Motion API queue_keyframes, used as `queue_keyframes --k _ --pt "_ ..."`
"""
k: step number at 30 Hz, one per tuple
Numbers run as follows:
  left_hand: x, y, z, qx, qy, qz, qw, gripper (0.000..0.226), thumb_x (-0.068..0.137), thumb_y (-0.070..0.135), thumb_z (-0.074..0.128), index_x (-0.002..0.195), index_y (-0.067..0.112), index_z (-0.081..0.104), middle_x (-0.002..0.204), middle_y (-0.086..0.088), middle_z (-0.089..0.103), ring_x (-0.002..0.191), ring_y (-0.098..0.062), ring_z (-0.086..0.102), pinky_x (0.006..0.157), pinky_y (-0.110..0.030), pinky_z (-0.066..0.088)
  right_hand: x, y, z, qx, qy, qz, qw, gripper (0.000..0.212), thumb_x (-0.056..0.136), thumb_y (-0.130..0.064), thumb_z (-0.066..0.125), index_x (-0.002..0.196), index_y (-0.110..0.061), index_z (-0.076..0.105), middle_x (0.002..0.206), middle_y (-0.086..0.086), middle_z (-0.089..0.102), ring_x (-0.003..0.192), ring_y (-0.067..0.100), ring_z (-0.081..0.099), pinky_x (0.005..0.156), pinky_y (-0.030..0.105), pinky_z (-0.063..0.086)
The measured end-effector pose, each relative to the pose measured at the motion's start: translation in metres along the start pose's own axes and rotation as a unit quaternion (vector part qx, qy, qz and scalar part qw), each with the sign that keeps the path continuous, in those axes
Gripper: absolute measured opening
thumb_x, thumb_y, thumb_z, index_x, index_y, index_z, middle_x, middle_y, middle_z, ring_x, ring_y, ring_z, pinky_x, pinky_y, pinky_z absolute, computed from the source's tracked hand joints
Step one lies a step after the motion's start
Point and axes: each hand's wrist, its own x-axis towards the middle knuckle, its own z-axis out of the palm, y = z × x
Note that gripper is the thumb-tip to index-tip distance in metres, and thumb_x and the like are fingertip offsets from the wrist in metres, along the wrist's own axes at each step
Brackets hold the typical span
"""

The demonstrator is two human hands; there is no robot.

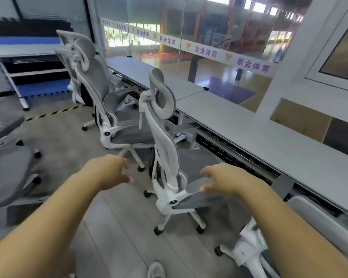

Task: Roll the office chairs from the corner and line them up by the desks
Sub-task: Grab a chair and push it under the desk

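Both hands' grips are released, left hand (111, 172) and right hand (225, 180) reaching toward the chair (169, 157) beside the desk (259, 133).

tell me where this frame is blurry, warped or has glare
Head view: wide-angle lens bows the desk edge; both hands, left and right, are motion-softened; glass wall carries hazy reflections; nearest chair is fairly sharp.

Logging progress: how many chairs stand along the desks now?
3: one far, one mid-row, one partly cut off bottom right. More sit left, away from the desks.
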Motion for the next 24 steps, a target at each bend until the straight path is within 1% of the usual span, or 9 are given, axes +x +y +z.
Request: queue_keyframes --k 2,4,7,10,12,14,16,19,24 --pt "0.021 -0.018 -0.004 -0.008 0.000 -0.013 1.000 0.044 0.080 0.059 0.057 0.118 0.037 0.053 0.120 0.007 0.055 0.102 -0.016 0.055 0.082 -0.033 0.049 0.032 -0.008 -0.005 -0.013 -0.001 -0.009 1.000 0.052 0.079 -0.055 0.059 0.124 -0.029 0.050 0.123 -0.003 0.058 0.110 0.020 0.055 0.090 0.040 0.048" --pt "0.046 -0.036 -0.010 -0.009 0.005 -0.017 1.000 0.042 0.080 0.059 0.057 0.116 0.038 0.053 0.117 0.008 0.056 0.103 -0.015 0.054 0.083 -0.034 0.049 0.066 -0.015 -0.010 -0.023 0.001 -0.023 0.999 0.051 0.081 -0.054 0.059 0.122 -0.026 0.052 0.120 -0.001 0.060 0.108 0.020 0.056 0.088 0.040 0.049" --pt "0.088 -0.061 -0.022 0.005 0.014 -0.025 1.000 0.044 0.080 0.059 0.056 0.118 0.037 0.052 0.117 0.008 0.056 0.105 -0.015 0.054 0.083 -0.033 0.049 0.118 -0.030 -0.023 -0.043 0.016 -0.049 0.998 0.054 0.084 -0.051 0.057 0.131 -0.028 0.045 0.129 0.000 0.055 0.115 0.021 0.052 0.085 0.036 0.048" --pt "0.131 -0.088 -0.037 0.018 0.013 -0.038 0.999 0.047 0.080 0.060 0.055 0.121 0.036 0.051 0.118 0.007 0.056 0.106 -0.016 0.054 0.085 -0.035 0.049 0.166 -0.048 -0.040 -0.058 0.030 -0.071 0.995 0.055 0.085 -0.051 0.055 0.133 -0.028 0.043 0.131 0.002 0.052 0.119 0.023 0.049 0.087 0.039 0.046" --pt "0.160 -0.105 -0.047 0.019 0.019 -0.043 0.999 0.046 0.080 0.059 0.055 0.121 0.038 0.050 0.118 0.007 0.056 0.106 -0.016 0.054 0.085 -0.036 0.049 0.195 -0.062 -0.053 -0.064 0.060 -0.089 0.992 0.051 0.085 -0.053 0.054 0.128 -0.025 0.046 0.123 0.002 0.055 0.114 0.024 0.051 0.083 0.040 0.046" --pt "0.186 -0.121 -0.055 0.012 0.034 -0.042 0.998 0.045 0.080 0.059 0.056 0.120 0.039 0.051 0.118 0.007 0.056 0.105 -0.016 0.054 0.083 -0.036 0.050 0.221 -0.075 -0.066 -0.069 0.115 -0.112 0.985 0.045 0.087 -0.052 0.052 0.122 -0.023 0.049 0.114 0.000 0.056 0.107 0.023 0.054 0.077 0.038 0.046" --pt "0.209 -0.135 -0.061 0.004 0.042 -0.036 0.998 0.042 0.081 0.058 0.056 0.118 0.038 0.052 0.119 0.008 0.056 0.106 -0.016 0.054 0.083 -0.037 0.050 0.244 -0.087 -0.077 -0.059 0.166 -0.125 0.976 0.042 0.088 -0.048 0.051 0.121 -0.022 0.049 0.111 -0.002 0.056 0.102 0.022 0.055 0.073 0.036 0.046" --pt "0.244 -0.153 -0.068 -0.001 0.037 -0.018 0.999 0.035 0.082 0.054 0.057 0.111 0.034 0.055 0.115 0.007 0.057 0.103 -0.017 0.054 0.083 -0.038 0.049 0.273 -0.102 -0.085 -0.049 0.203 -0.125 0.970 0.040 0.089 -0.046 0.051 0.120 -0.021 0.049 0.109 -0.003 0.056 0.096 0.020 0.055 0.067 0.035 0.046" --pt "0.313 -0.174 -0.090 0.013 0.046 0.051 0.998 0.035 0.083 0.050 0.057 0.108 0.027 0.056 0.112 0.004 0.056 0.100 -0.020 0.053 0.082 -0.041 0.050 0.316 -0.118 -0.084 -0.072 0.182 -0.065 0.978 0.038 0.090 -0.046 0.050 0.117 -0.019 0.049 0.108 -0.003 0.054 0.094 0.021 0.055 0.060 0.031 0.037"
